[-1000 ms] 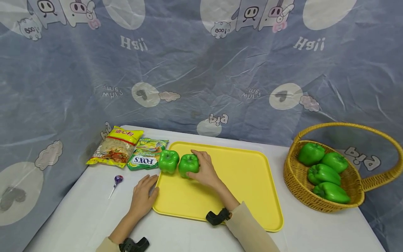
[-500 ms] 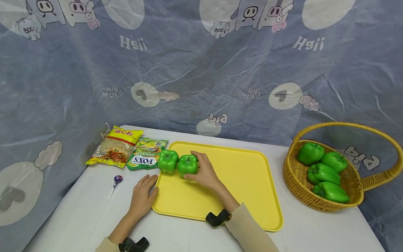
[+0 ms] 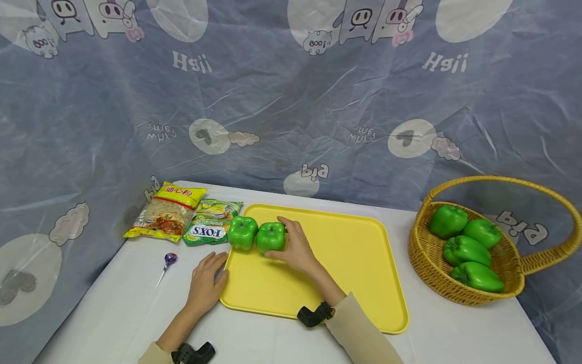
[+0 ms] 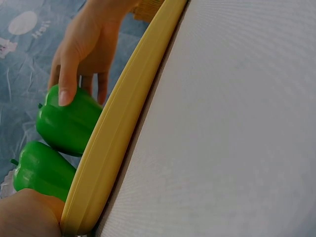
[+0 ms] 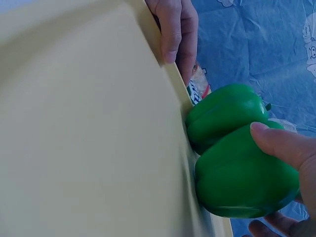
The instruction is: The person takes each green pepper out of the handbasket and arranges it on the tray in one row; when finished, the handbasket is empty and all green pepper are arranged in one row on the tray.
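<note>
A green pepper [image 3: 269, 240] stood upright on the yellow tray [image 3: 350, 273], toward its far left corner. Its long axis ran up from the tray floor, and its stem [image 4: 40, 105] pointed upward, away from the tray. The pepper was bright green and glossy, blocky in build, with rounded lobes around the top, shallow grooves down its sides and a short dark green stem.

A second pepper [image 3: 242, 233], much alike in colour, shine and shape, stood just to its left by the tray's rim, also stem up; the two were so close that I could not tell whether they touched.

The right hand [image 3: 297, 250] grasped the first pepper from its right side, thumb on the near side and fingers curved around the far side; how firmly they pressed could not be told. The left hand [image 3: 206, 280] lay relaxed at the tray's left edge, fingers extended, thumb against the rim, grasping nothing.

On the white table [image 3: 113, 303], a bag of sweets [image 3: 210, 222] lay near the second pepper, with a yellow food bag [image 3: 163, 215] beside it and a lollipop [image 3: 170, 259] nearer the person. Well to the right, a wicker basket [image 3: 436, 278] held four more green peppers [image 3: 467, 251].
</note>
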